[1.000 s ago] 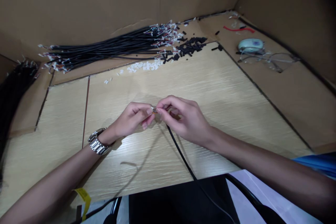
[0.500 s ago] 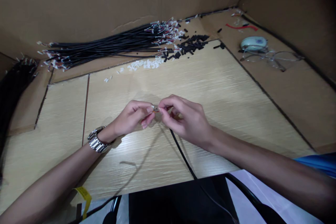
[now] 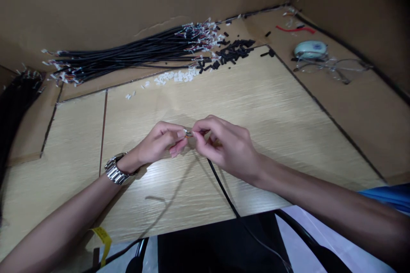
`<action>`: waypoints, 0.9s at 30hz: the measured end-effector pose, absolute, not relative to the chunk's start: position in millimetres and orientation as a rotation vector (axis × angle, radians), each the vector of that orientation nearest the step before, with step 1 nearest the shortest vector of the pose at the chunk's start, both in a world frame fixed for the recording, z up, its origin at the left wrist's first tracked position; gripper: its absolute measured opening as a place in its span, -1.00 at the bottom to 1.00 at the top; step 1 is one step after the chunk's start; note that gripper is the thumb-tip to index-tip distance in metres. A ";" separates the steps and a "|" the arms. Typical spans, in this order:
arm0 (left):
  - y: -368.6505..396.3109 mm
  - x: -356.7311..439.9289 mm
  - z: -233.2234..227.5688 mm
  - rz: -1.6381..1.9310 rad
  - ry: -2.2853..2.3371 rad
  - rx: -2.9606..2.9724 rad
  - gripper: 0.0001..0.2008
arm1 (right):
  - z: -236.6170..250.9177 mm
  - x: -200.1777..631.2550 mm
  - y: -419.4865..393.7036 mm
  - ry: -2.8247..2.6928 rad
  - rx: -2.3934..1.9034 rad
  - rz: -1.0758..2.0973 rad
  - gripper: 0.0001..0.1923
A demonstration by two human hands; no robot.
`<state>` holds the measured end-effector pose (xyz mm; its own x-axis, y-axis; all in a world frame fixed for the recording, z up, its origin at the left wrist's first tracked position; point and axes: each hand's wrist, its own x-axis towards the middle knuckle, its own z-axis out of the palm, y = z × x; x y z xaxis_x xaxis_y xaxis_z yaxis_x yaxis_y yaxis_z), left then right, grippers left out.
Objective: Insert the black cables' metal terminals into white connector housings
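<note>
Thumb and index finger of my left hand (image 3: 163,140) pinch a small white connector (image 3: 185,131) above the table. From it, thin coloured wires (image 3: 188,135) run across a short gap to my right hand (image 3: 224,143). My right hand is closed in a pinch on the wire end of a black cable (image 3: 221,183), mostly hidden by the fingers. Below the right palm the cable hangs down over the table's front edge. A metal-band watch (image 3: 115,169) is on my left wrist.
At the back lie a bundle of black cables (image 3: 128,57), white connectors (image 3: 179,76) and short black sleeves (image 3: 235,51). Another cable bundle (image 3: 19,102) is at the far left. Eyeglasses (image 3: 336,68), a pale green oval object (image 3: 310,48) and a red strip (image 3: 294,29) lie right. Cardboard walls surround the table.
My left hand has shifted very slightly left, and a little more of the wires shows between the hands. Both pinches are kept.
</note>
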<state>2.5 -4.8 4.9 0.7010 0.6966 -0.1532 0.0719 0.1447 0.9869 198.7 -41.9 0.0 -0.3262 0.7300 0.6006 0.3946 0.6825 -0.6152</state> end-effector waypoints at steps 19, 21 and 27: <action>-4.0 1.9 6.2 0.454 0.707 1.430 -0.57 | -0.3 197.7 -44.0 -1.959 -0.947 0.506 -0.92; -4.1 2.1 7.5 0.445 0.709 1.438 -0.58 | -0.3 197.9 -43.8 -1.979 -0.944 0.492 -0.93; -4.8 4.2 12.0 0.430 0.717 1.411 -0.58 | -1.3 197.9 -42.9 -2.040 -0.941 0.447 -0.94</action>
<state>4.2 -4.8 12.0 0.7224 0.6634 -0.1952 0.1408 0.1352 0.9808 197.9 -42.9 -1.3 -0.3790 0.7537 0.5370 0.4598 0.6569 -0.5975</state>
